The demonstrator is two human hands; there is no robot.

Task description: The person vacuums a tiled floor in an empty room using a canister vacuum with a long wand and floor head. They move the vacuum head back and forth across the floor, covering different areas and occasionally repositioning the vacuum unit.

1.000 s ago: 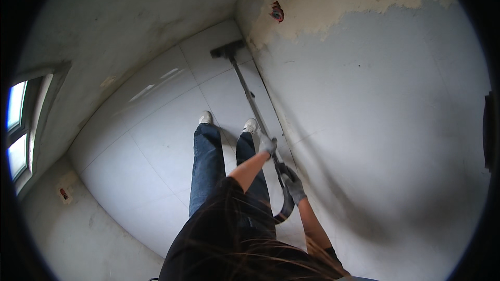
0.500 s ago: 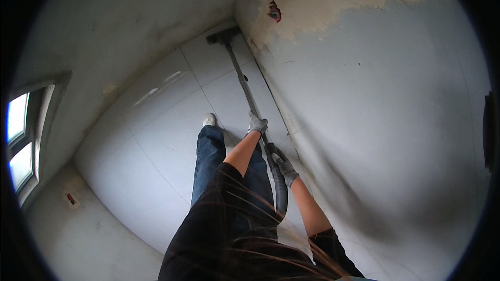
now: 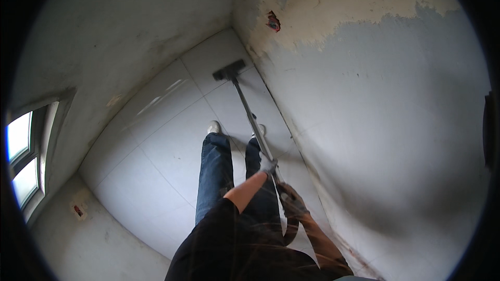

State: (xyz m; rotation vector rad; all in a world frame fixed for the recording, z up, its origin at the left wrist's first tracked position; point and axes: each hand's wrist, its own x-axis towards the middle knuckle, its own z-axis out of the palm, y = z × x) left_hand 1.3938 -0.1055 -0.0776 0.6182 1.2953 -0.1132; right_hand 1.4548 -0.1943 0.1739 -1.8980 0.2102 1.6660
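A vacuum cleaner wand (image 3: 245,105) runs from my hands forward to its wide dark floor head (image 3: 229,69), which lies on the pale floor tiles short of the far corner. My left hand (image 3: 267,164), in a grey glove, is wrapped round the metal tube. Closer to my body, my gloved right hand (image 3: 292,201) is closed round the dark handle at the wand's upper end. Part of the dark hose (image 3: 291,230) curves down below that hand, and the rest is hidden by my clothing.
Bare, stained walls (image 3: 375,99) meet the tiled floor (image 3: 161,161) in a far corner. My white shoes (image 3: 214,127) stand beside the wand. A window (image 3: 23,156) is at the left. Rough wall holes (image 3: 273,22) show red edges.
Both hands have drawn back toward my body with the wand. The floor head has come away from the far corner, sliding nearer over the tiles.
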